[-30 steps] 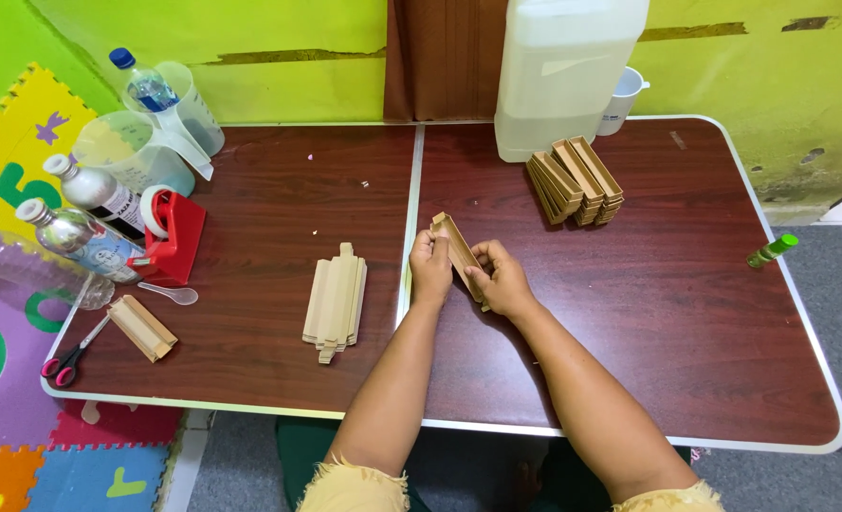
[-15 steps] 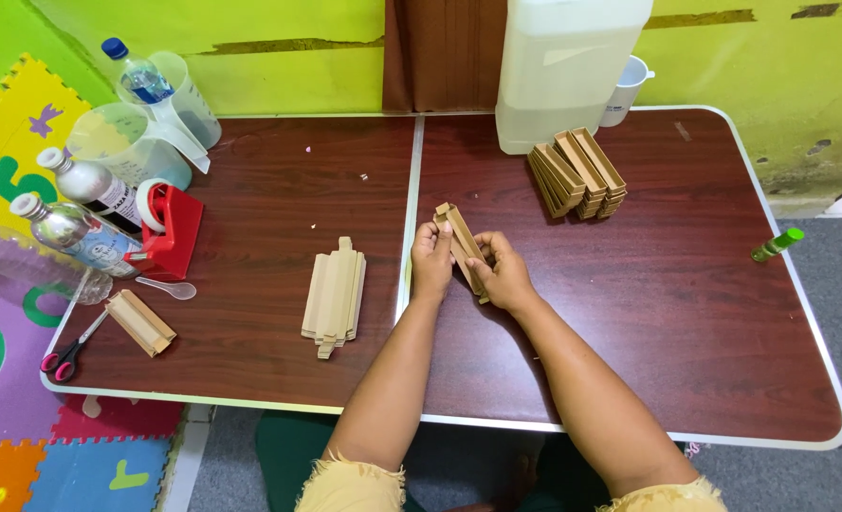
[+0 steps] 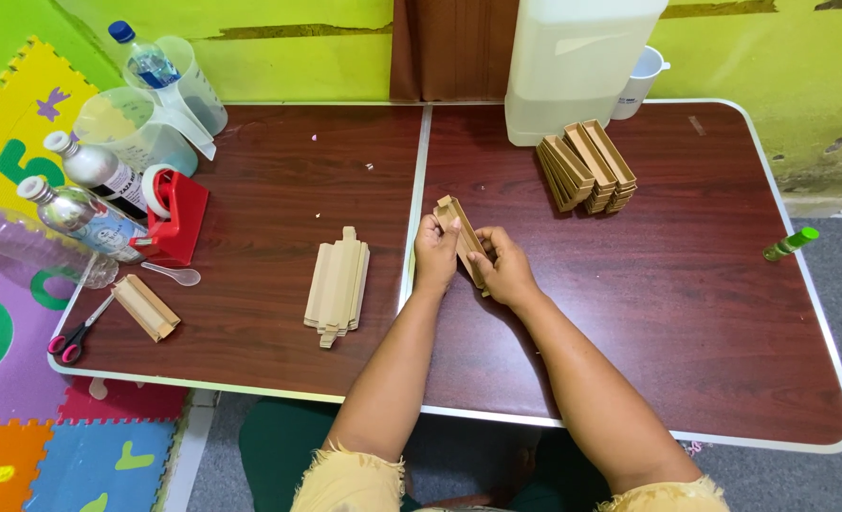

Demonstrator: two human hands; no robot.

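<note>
As held: carton (image 3: 461,239) between hands (image 3: 436,258)

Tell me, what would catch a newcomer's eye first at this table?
Two hands, left hand and right hand, meet at the table's middle around a narrow brown cardboard box. A pile of flat cardboard pieces lies to their left, finished boxes stand stacked behind, beside a big white jug.
</note>
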